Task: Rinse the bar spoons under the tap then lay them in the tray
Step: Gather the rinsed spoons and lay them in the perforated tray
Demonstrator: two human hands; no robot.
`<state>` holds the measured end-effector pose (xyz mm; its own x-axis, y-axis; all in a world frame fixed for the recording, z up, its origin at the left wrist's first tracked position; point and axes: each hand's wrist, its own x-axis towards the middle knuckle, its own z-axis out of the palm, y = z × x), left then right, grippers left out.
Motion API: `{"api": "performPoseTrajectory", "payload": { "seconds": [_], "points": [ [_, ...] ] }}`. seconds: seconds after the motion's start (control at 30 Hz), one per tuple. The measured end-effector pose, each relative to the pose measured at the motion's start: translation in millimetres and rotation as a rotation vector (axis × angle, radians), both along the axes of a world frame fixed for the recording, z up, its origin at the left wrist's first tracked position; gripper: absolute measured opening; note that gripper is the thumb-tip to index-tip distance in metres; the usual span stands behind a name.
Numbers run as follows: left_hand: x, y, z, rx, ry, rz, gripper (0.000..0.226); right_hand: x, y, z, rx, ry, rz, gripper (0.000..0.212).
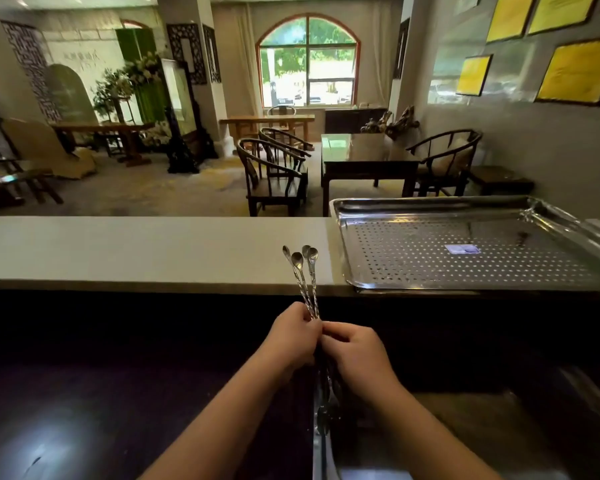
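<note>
Both hands grip a bunch of bar spoons (303,271), bowls up, over the sink (465,427) edge: left hand (293,329) and right hand (355,349) closed on the twisted stems. Perforated tray (340,244) sits on the tabletop (136,247) to the right. Tap not visible, probably lower right. Keep the bundle tight, fan the bowls under the water.

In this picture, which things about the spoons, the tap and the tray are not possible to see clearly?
- Tap: not visible in the head view; the sink below is dark and cut off by the bottom edge.
- Bar spoons: the lower ends are hidden behind the left hand and right hand, in shadow.
- Tray: its right part is cut off by the picture edge; the small dark thing inside is too small to identify.
</note>
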<state>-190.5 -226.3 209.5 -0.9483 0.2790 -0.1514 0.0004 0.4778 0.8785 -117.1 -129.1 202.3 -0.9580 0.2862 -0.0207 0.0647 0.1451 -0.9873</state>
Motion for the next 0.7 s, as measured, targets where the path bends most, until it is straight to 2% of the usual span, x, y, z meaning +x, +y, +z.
{"api": "performPoseTrajectory", "payload": {
  "seconds": [0.13,0.27,0.37,0.53,0.7],
  "points": [
    [3,50,26,0.037,0.017,-0.002,0.011,10,49,20,-0.119,0.049,0.04,0.027],
    [11,97,41,0.027,0.023,-0.03,0.009,16,92,30,-0.222,0.057,-0.007,0.019],
    [21,123,44,0.054,0.017,-0.042,0.018,18,118,28,-0.324,0.041,-0.044,0.015],
    [31,139,45,0.158,-0.088,-0.077,0.026,18,143,23,-0.435,-0.014,-0.063,0.013],
    [26,146,49,0.196,-0.133,-0.071,0.018,7,151,23,-0.485,-0.063,-0.064,0.01]
  ]
}}
